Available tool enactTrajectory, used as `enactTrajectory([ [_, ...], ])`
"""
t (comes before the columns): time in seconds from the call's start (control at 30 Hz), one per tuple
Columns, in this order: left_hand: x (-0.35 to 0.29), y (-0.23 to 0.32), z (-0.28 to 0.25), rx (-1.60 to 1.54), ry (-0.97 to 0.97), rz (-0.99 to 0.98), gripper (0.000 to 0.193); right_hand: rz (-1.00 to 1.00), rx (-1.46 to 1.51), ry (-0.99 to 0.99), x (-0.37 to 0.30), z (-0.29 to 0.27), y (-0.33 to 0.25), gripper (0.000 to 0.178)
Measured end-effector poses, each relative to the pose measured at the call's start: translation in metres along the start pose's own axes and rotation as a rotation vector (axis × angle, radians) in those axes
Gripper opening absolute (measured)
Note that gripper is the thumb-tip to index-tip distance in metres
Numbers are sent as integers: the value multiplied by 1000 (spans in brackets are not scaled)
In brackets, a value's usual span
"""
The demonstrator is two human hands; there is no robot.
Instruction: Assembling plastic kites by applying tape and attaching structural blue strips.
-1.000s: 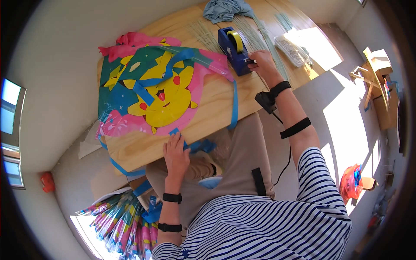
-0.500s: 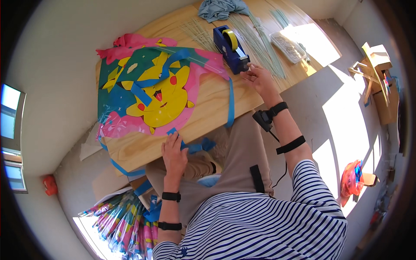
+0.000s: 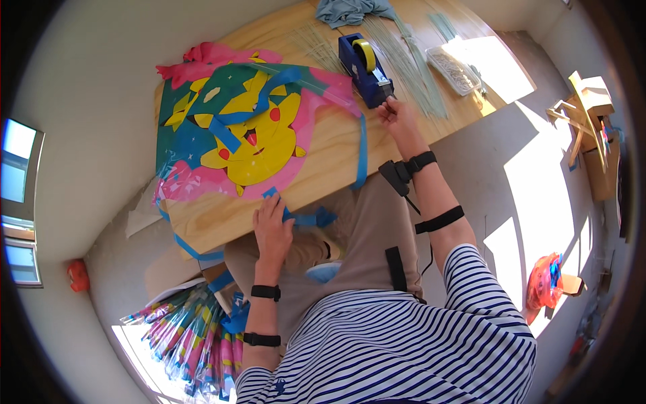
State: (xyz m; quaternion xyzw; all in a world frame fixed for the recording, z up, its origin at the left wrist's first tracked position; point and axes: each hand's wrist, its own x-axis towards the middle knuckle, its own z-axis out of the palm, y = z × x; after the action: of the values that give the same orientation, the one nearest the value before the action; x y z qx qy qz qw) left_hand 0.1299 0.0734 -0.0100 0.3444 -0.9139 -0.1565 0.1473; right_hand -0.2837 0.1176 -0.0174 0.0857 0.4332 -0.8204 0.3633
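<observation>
A pink, green and blue plastic kite sheet (image 3: 266, 158), printed with yellow cartoon figures, lies at the left of the wooden table. Blue ribbon strips (image 3: 225, 135) cross it and hang off the table. My left hand (image 3: 272, 232) rests at the near edge, fingers stretched out, with the fingertips on a short blue ribbon end (image 3: 270, 192) at the sheet's lower tip. My right hand (image 3: 402, 124) is closed in a pinch at the cutter end of a dark blue tape dispenser (image 3: 363, 73) holding a yellow-cored roll. What the pinch holds is too small to make out.
Thin pale sticks (image 3: 404, 64) lie beyond the dispenser, beside a clear tub of small white pieces (image 3: 454, 71). A grey-blue cloth (image 3: 353, 10) sits at the far edge. Folded colourful bundles (image 3: 195, 330) stand lower left. A red bag (image 3: 545, 283) is on the floor at right.
My right hand has shifted slightly left and stays at the dispenser's cutter, its fingers now closer together. My left hand keeps its place on the ribbon end. The whole view has moved a little.
</observation>
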Motion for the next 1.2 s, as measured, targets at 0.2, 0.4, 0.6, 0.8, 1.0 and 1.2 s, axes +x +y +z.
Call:
enactTrajectory([
  [0.2, -3, -4, 4, 18, -13, -39, 53, -132, -260, 135, 3, -10, -4, 5],
  [0.4, -3, 4, 5, 107, -7, -93, 55, -262, -893, -255, -38, 13, -18, 6],
  [0.6, -6, 12, 2, 95, 53, -136, 58, -575, -1560, -1085, -114, 131, 62, 7],
  [0.8, -7, 10, 11, 127, 116, -141, 61, -899, -1799, -1509, -126, 176, 174, 4],
  [1.0, -8, 9, 13, 133, 156, -136, 43, -1033, -2008, -1630, -124, 183, 200, 8],
  [1.2, -7, 9, 12, 147, 163, -128, 44, -1054, -2061, -1687, -121, 178, 206, 10],
])
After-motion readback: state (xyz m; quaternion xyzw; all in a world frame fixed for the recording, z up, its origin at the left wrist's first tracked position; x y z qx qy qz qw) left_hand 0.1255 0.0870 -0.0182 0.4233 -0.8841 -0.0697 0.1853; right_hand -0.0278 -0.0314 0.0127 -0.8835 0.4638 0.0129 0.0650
